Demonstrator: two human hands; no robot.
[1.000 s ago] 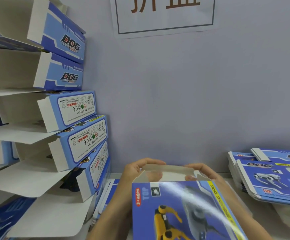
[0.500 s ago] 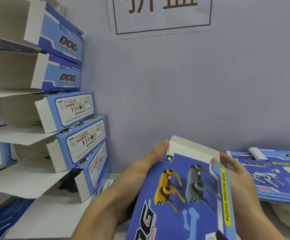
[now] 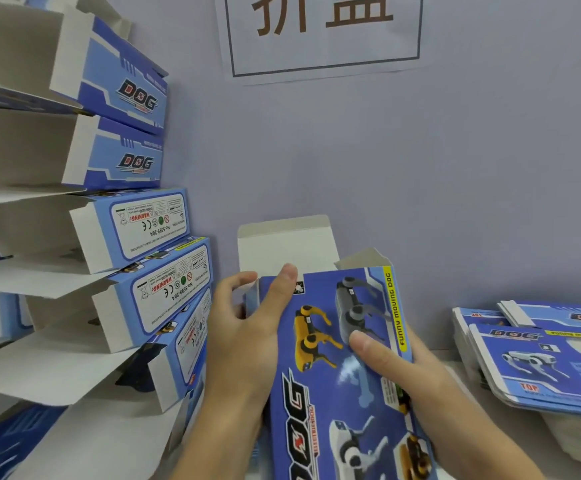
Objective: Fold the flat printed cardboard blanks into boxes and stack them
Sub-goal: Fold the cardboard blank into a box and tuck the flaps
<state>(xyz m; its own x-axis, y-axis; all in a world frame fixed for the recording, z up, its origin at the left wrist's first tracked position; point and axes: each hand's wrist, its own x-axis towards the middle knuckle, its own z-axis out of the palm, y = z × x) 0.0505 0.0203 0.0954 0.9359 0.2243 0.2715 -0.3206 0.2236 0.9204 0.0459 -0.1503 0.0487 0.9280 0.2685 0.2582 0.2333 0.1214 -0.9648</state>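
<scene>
Of ourselves we see only two hands and the forearms behind them, rising from the lower edge of the view. Our left hand (image 3: 244, 344) and our right hand (image 3: 396, 368) are both bare: no gloves, no rings on the fingers that show, no watch or band at either wrist. The forearms are bare too, with no sleeve or cuff reaching into view. Our fingernails are short and unpainted where we can make them out. Nothing more of our body shows here.
</scene>
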